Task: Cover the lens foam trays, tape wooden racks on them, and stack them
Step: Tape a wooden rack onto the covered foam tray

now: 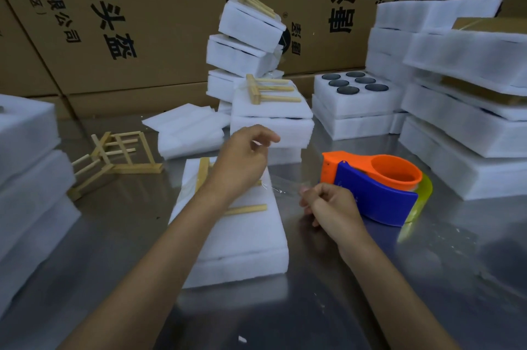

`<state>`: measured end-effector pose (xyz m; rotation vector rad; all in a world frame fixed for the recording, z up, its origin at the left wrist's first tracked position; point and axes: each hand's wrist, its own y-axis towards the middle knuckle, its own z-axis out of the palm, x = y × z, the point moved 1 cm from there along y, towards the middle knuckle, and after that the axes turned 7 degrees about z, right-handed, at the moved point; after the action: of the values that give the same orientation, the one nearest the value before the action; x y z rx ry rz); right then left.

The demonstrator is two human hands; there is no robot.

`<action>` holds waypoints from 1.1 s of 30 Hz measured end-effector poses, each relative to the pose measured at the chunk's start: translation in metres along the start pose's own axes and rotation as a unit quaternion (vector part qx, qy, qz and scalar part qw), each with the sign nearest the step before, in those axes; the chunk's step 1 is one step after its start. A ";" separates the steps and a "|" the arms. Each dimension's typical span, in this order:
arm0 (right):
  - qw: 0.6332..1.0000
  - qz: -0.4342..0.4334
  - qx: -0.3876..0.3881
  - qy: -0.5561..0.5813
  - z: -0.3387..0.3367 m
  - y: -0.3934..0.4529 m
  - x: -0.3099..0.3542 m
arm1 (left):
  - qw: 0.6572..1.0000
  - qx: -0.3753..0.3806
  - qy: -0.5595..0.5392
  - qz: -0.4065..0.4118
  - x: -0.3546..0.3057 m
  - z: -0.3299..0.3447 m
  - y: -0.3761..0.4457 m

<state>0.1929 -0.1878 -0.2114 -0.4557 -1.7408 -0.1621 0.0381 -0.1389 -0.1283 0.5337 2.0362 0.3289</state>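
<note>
Covered foam tray [242,238] on steel table [399,292], wooden rack [245,209] on top under left hand [242,161], fingers loosely curled. Right hand [328,204] beside tray pinches clear tape [281,190], near tape dispenser [376,187].

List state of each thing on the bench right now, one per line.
near foam tray: covered, wooden rack lying on top
clear tape strip: stretched between both hands
left hand: over the tray, fingers curled
right hand: pinching the tape
tape dispenser: on its side on the table
open lens tray: uncovered, lenses showing
back stack: leaning
</note>
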 end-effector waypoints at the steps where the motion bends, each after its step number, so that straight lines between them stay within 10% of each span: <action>1: 1.000 -0.005 0.000 -0.007 0.001 0.000 -0.001 | 0.997 -0.009 0.072 0.019 0.002 -0.007 -0.007; 8: 0.997 -0.036 -0.012 -0.069 0.003 0.003 -0.009 | 0.866 0.265 0.422 -0.045 0.016 -0.007 -0.046; 16: 0.913 -0.173 -0.038 -0.368 0.026 -0.011 -0.010 | 0.855 0.274 0.438 -0.043 0.018 -0.007 -0.045; 26: 0.906 -0.172 -0.048 -0.383 0.026 -0.015 -0.011 | 0.858 0.252 0.447 -0.032 0.019 -0.005 -0.047; 29: 0.929 -0.168 -0.055 -0.324 0.023 -0.018 -0.011 | 0.915 0.205 0.348 -0.005 0.013 -0.007 -0.047; 31: 0.962 -0.162 -0.057 -0.214 0.019 -0.019 -0.009 | 0.989 0.062 0.127 -0.036 0.007 -0.024 -0.046; 33: 0.988 -0.142 -0.040 -0.048 0.013 -0.023 -0.005 | 0.987 -0.127 -0.036 -0.094 0.014 -0.048 -0.047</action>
<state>0.1731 -0.2057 -0.2157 -0.2744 -1.8935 -0.4215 -0.0212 -0.1729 -0.1356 0.1909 1.9215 0.4410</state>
